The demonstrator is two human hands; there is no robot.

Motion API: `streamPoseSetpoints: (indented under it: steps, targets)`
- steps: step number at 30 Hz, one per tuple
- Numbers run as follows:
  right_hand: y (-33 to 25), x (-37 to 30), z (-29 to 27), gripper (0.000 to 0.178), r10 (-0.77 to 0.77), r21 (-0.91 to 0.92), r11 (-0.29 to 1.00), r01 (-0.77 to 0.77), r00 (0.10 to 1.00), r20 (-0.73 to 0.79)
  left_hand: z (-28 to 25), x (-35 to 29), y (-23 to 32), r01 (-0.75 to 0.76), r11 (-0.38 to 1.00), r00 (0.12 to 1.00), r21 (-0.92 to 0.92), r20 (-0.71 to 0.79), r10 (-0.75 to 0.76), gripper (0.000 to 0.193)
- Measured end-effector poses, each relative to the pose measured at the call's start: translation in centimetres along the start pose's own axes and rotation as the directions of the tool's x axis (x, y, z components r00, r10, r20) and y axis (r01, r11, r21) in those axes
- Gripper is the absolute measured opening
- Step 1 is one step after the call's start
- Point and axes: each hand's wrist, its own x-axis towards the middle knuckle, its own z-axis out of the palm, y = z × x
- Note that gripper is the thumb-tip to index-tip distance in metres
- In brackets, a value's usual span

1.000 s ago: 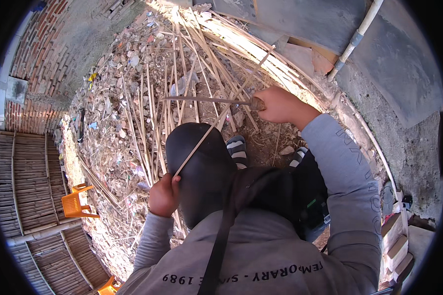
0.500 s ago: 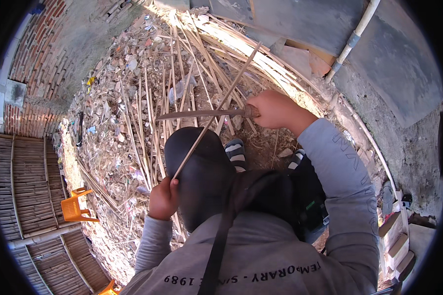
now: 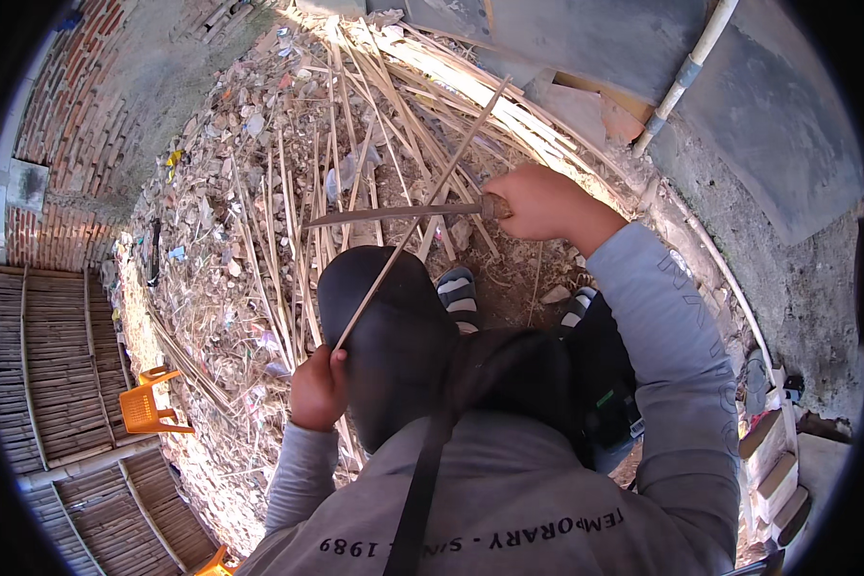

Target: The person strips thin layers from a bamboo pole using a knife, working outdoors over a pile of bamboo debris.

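My left hand (image 3: pixel 318 387) is closed around the near end of a long, thin bamboo strip (image 3: pixel 462 154), which slants up and away to the right across a black cap (image 3: pixel 379 298). In my right hand (image 3: pixel 540 202), the fingers are wrapped round the short handle of a machete (image 3: pixel 374 215). Its dark, narrow blade points left and crosses the strip about midway along. Whether the edge touches the strip or lies just over it, I cannot tell.
Many loose bamboo strips (image 3: pixel 408 106) lie over the rubble-strewn ground. Both feet, in striped sandals (image 3: pixel 459 296), stand below. An orange plastic chair (image 3: pixel 146 407) is at the left by a bamboo-slat panel (image 3: pixel 72 360). A pipe (image 3: pixel 686 82) leans by the grey wall at the right.
My right hand has moved slightly farther away, and the machete's handle end has risen, so the blade tilts a little more. My left hand and the bamboo strip have hardly moved.
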Motion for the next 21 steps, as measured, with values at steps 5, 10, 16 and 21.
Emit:
streamPoseSetpoints:
  steps: [5,10,16,21]
  targets:
    - [3.6,-0.2,-0.4,0.026,0.151,0.112,0.983,-0.143,0.986,-0.067,0.2,0.2,0.3,-0.003,0.996,0.999,0.091,-0.035,0.007,0.039]
    - [2.7,-0.1,0.2,0.026,0.133,0.068,0.99,-0.127,0.987,-0.092,0.6,-0.2,0.0,-0.008,0.993,0.998,0.116,-0.054,0.014,0.038]
    - [2.2,-0.1,-0.1,0.029,0.099,0.007,0.995,-0.099,0.995,-0.025,0.4,-0.3,0.1,-0.026,0.991,0.995,0.132,-0.091,0.038,0.039]
    - [2.7,-0.4,-0.3,0.032,0.235,0.069,0.971,-0.231,0.97,-0.066,0.0,0.1,0.9,-0.023,0.988,0.999,0.151,-0.046,0.03,0.036]
